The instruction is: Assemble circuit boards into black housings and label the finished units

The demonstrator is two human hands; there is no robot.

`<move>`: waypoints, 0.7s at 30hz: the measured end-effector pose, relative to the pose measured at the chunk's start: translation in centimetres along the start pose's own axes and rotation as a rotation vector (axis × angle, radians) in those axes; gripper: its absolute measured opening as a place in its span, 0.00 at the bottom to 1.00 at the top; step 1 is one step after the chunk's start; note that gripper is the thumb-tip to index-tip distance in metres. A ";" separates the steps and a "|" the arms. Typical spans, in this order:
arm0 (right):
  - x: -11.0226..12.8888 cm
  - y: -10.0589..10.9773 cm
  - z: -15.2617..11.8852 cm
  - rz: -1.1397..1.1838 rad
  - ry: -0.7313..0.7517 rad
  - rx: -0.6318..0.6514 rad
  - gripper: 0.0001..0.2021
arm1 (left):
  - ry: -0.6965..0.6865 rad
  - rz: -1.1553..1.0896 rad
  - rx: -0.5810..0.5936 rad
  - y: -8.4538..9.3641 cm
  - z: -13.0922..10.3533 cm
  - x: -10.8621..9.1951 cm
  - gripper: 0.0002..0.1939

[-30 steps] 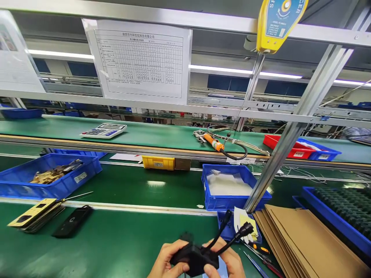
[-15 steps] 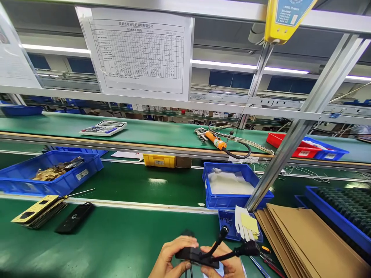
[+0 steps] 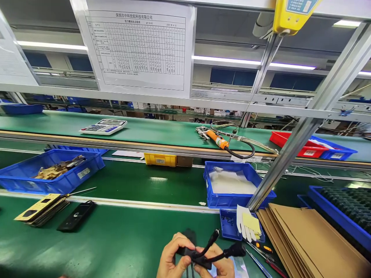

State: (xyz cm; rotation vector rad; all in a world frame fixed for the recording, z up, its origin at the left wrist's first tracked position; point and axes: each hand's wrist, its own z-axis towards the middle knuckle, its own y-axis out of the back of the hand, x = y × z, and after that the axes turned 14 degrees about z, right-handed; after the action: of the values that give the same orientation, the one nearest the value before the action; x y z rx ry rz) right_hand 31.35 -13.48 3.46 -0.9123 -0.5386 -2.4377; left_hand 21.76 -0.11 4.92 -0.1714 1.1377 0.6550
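At the bottom edge of the head view, both hands held a small black adapter box (image 3: 193, 255) low over the green table (image 3: 116, 239). The left hand (image 3: 174, 258) had its fingers curled closed over the box's left end and top, while the right hand (image 3: 223, 266) cupped it from beneath, thumb and fingers closed on the right end. Two short black cables rose from the box to the right, each ending in a moulded plug (image 3: 237, 250). The box looked light and rigid, probably plastic with a matte surface that would not slip easily; the cables seemed stiff enough to stand up by themselves yet still bendable. The body appeared to be the safest place to grip, since pulling on the plugs could strain the cable joints. Just right of the hands lay a white glove (image 3: 246, 226) draped on a small blue tray (image 3: 227, 227), with tweezers (image 3: 256, 262) beside it and stacked cardboard sheets (image 3: 304, 239) further right.
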 end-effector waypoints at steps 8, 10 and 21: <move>-1.7 -0.9 0.8 -0.210 0.376 0.089 0.17 | 0.826 -0.548 0.050 0.4 0.4 2.3 0.25; -2.7 -1.0 0.0 -0.138 0.193 0.092 0.16 | 0.792 -0.560 0.069 1.0 1.0 2.6 0.24; -2.6 -2.5 -0.4 0.140 -0.380 -0.056 0.19 | 0.429 -0.345 0.002 1.8 0.1 3.4 0.25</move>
State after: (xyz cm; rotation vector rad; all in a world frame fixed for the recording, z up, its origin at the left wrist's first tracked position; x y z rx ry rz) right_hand 31.54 -10.91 0.93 -1.4014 -0.5170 -2.1719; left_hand 21.76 2.70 2.34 -0.5132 1.4748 0.3139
